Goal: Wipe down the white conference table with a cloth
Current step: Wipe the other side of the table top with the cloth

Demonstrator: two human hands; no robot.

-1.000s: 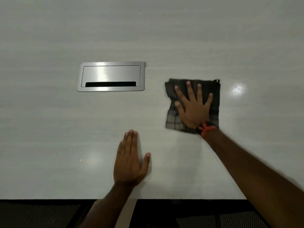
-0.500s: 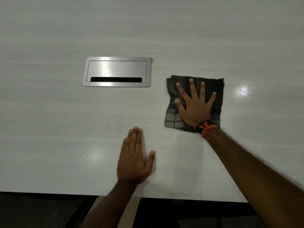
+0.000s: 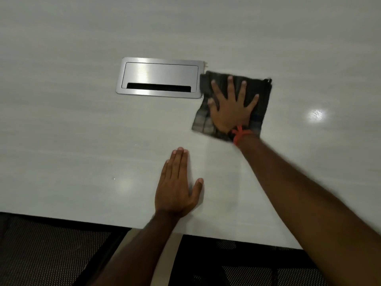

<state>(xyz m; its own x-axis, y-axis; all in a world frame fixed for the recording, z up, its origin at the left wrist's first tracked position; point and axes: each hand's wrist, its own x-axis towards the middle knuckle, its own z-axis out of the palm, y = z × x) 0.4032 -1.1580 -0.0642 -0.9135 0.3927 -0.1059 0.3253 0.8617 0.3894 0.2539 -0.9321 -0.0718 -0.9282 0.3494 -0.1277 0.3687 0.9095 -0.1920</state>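
A dark grey checked cloth [image 3: 261,104] lies flat on the white conference table [image 3: 72,145], right of centre. My right hand [image 3: 231,108] presses on it with fingers spread and straight; an orange band is round that wrist. The cloth's left edge touches the right end of a metal cable box. My left hand [image 3: 177,186] rests flat on the bare table nearer the front edge, fingers together and straight, holding nothing.
A brushed-metal cable box [image 3: 159,78] with a dark slot is set flush into the table left of the cloth. The table's front edge [image 3: 61,220] runs along the bottom, with dark mesh chair backs [image 3: 51,254] below it.
My right hand has slid the cloth left, up against the cable box's right end. My left hand stays flat on the table.
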